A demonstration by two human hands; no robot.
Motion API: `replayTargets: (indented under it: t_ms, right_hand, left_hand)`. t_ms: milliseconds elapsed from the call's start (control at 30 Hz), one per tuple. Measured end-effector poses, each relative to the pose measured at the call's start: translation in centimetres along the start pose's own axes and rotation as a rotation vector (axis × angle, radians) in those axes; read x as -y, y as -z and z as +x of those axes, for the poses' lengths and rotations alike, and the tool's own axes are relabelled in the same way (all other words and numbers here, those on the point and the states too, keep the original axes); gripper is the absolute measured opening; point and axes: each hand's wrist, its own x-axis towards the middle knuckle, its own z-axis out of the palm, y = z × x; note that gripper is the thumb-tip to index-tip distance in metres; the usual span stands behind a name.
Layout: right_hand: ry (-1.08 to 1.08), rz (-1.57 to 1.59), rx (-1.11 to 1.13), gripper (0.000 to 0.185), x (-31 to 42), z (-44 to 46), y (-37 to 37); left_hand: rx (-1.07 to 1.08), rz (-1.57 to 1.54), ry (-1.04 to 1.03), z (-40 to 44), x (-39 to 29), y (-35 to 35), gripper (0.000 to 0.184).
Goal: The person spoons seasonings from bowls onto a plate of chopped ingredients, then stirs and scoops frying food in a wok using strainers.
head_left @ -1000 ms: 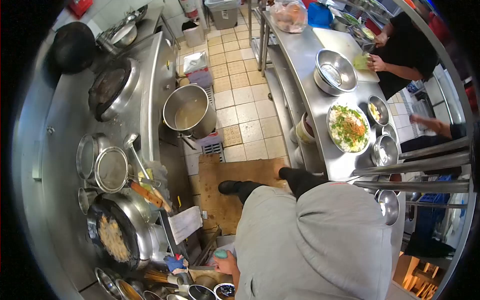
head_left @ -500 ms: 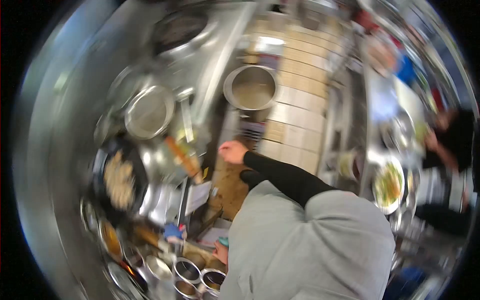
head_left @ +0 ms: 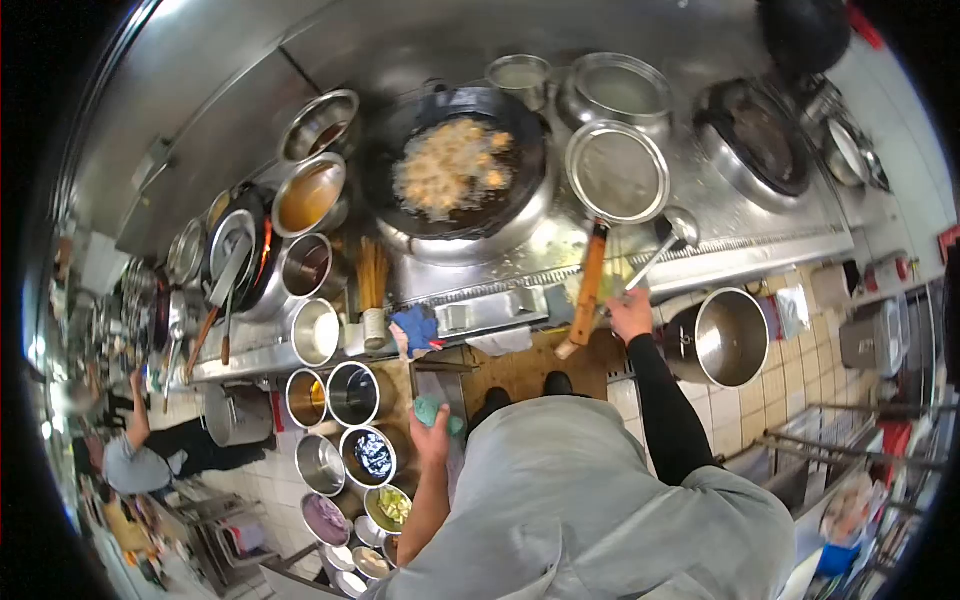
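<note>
My left hand point(head_left: 430, 440) is closed around a green cloth point(head_left: 438, 413), beside the metal containers. My right hand point(head_left: 630, 315) grips the handle end of a metal ladle point(head_left: 683, 228), whose bowl rests on the stove counter. Just left of that hand lies the wooden handle point(head_left: 590, 285) of a round strainer point(head_left: 618, 172). Pale golden pieces point(head_left: 455, 168) bubble in oil in a black wok point(head_left: 385, 190) on the stove. A bamboo brush point(head_left: 373, 280) and a blue cloth point(head_left: 415, 327) are at the counter's front edge.
Sauce containers point(head_left: 306, 398) and ingredient bowls point(head_left: 392, 507) stand left of my left hand. A large pot point(head_left: 732, 338) is on the right, below the counter. Another wok point(head_left: 755, 145) sits at the right. At the far left stands a co-worker point(head_left: 140, 462) near another pot point(head_left: 238, 413).
The view has swung left to face the stove. My right hand, out of sight at first and then reaching over the floor, now holds the ladle. My left hand still has the green cloth.
</note>
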Motion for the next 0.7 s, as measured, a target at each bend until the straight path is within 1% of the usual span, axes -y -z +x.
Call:
replayTargets:
  t_ms: [33, 133, 167, 233, 300, 367, 433, 467, 567, 633, 700]
  right_hand:
    - [-0.107, 0.121, 0.082, 0.049, 1.1, -0.2, 0.2]
    - [-0.294, 0.509, 0.078, 0.032, 3.4, 0.1, 1.0]
    - [-0.375, 0.705, 0.33, 0.027, 4.4, 0.5, 2.8]
    - [-0.492, 1.042, 0.436, 0.022, 9.2, -0.6, 5.0]
    - [-0.4, 1.049, 0.432, 0.021, 11.6, -1.2, 5.8]
    - [-0.292, 0.962, 0.375, 0.026, 13.9, -3.2, 5.7]
    - [-0.171, 0.828, 0.317, 0.031, 17.4, -6.6, 5.6]
    - [-0.159, 0.802, 0.372, 0.038, 18.9, -8.0, 5.8]
    - [-0.023, 0.621, 0.491, 0.044, 20.9, -9.2, 4.0]
    - [0.022, 0.577, 0.526, 0.049, 23.5, -10.4, 1.6]
    - [0.152, 0.534, 0.581, 0.05, 24.0, -10.2, -1.5]
  left_hand:
    - [-0.007, -0.042, 0.01, 0.5, -1.2, -0.1, 0.049]
    - [-0.028, -0.087, 0.037, 2.4, -3.4, 0.4, 0.047]
    - [-0.036, -0.094, 0.045, 2.9, -3.5, 0.5, 0.047]
    - [-0.05, -0.047, 0.051, 4.3, -2.1, 1.2, 0.048]
    - [-0.06, 0.007, 0.061, 5.1, 0.0, 1.8, 0.048]
    - [-0.06, 0.066, 0.066, 5.2, 1.4, 2.1, 0.049]
    - [-0.005, 0.128, 0.072, 4.4, -1.0, 2.3, 0.051]
    - [0.02, 0.161, 0.075, 4.0, -2.1, 2.3, 0.052]
    - [0.044, 0.259, 0.059, 4.1, -1.2, 2.4, 0.056]
    - [0.059, 0.221, 0.049, 4.4, -0.8, 2.4, 0.059]
    - [0.067, 0.204, 0.046, 4.4, -1.0, 2.3, 0.061]
